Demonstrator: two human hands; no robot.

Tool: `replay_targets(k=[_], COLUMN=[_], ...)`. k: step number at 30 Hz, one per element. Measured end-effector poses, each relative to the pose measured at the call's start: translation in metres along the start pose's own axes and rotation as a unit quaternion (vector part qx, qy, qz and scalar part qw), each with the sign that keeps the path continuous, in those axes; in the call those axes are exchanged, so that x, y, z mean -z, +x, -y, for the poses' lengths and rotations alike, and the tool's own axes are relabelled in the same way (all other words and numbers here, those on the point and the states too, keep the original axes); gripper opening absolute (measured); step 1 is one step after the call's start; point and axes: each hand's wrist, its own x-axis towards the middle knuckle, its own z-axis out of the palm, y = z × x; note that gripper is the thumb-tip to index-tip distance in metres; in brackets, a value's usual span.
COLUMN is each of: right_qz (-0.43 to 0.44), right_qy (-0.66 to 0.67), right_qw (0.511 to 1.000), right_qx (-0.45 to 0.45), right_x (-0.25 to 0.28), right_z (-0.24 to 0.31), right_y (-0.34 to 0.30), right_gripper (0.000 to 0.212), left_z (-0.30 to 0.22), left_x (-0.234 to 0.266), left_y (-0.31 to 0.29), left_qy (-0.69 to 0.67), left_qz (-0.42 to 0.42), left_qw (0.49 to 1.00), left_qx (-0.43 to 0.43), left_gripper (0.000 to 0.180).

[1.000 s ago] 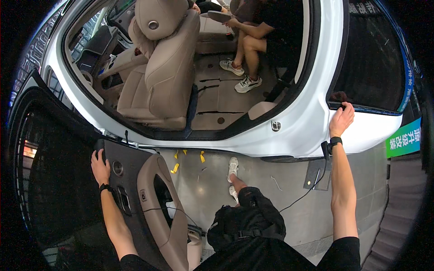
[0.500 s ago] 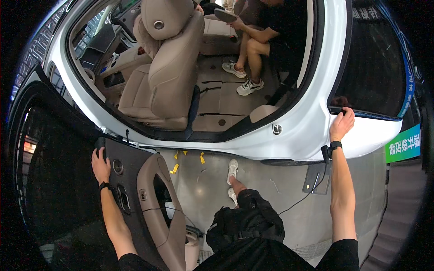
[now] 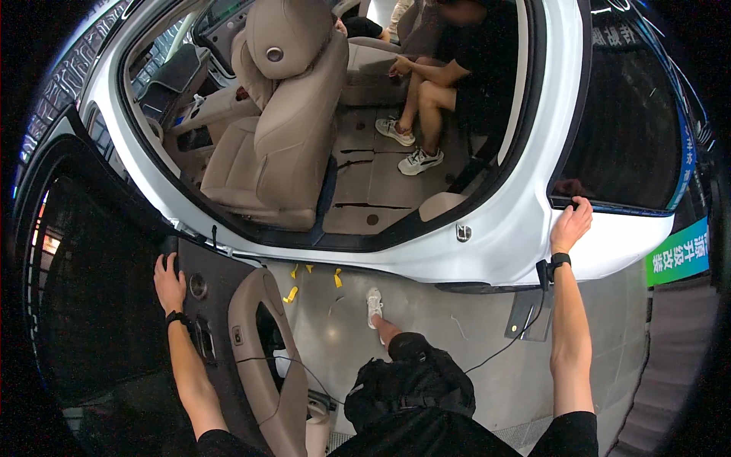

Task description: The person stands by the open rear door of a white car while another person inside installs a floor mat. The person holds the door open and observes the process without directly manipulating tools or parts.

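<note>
My left hand (image 3: pixel 170 283) rests with fingers apart on the upper edge of the brown inner panel of an open car door (image 3: pixel 205 263), beside the dark window glass. My right hand (image 3: pixel 571 227) lies on the white rear body panel (image 3: pixel 624 232), fingertips touching the lower edge of the dark rear side window (image 3: pixel 624 137). Both hands are open and hold nothing. Each wrist wears a black band, and a thin black cable runs from each. Between my arms is the open doorway of the white car, with a beige front seat (image 3: pixel 293 145) inside.
Another person (image 3: pixel 434 80) sits inside the car, legs bent, feet on the beige car floor (image 3: pixel 354 179). Several yellow scraps (image 3: pixel 291 295) and a dark flat plate (image 3: pixel 528 316) lie on the grey ground. A metal latch striker (image 3: pixel 463 233) juts from the door frame.
My view has shifted slightly, and my foot now appears farther left and lower. Both hands stay at their places. A dark flat thing in the seated person's hand is no longer visible.
</note>
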Motion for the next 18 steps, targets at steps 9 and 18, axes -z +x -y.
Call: replay_targets(k=[9,18], right_qz=[-0.006,-0.019], right_qy=[0.002,0.005], right_qw=[1.0,1.0], right_qx=[0.005,0.018], right_x=[-0.0007,-0.0011], right_z=[-0.0015,-0.0023], right_y=[0.0005,0.0005], right_gripper=[0.027,0.027], left_z=[-0.0007,0.0042], left_x=[-0.0019,-0.0052], left_y=[-0.0005,0.0002], left_qy=[-0.01,-0.007], left_qz=[-0.001,-0.008], left_qw=[1.0,1.0], left_qx=[0.001,-0.009], left_gripper=[0.054,0.054])
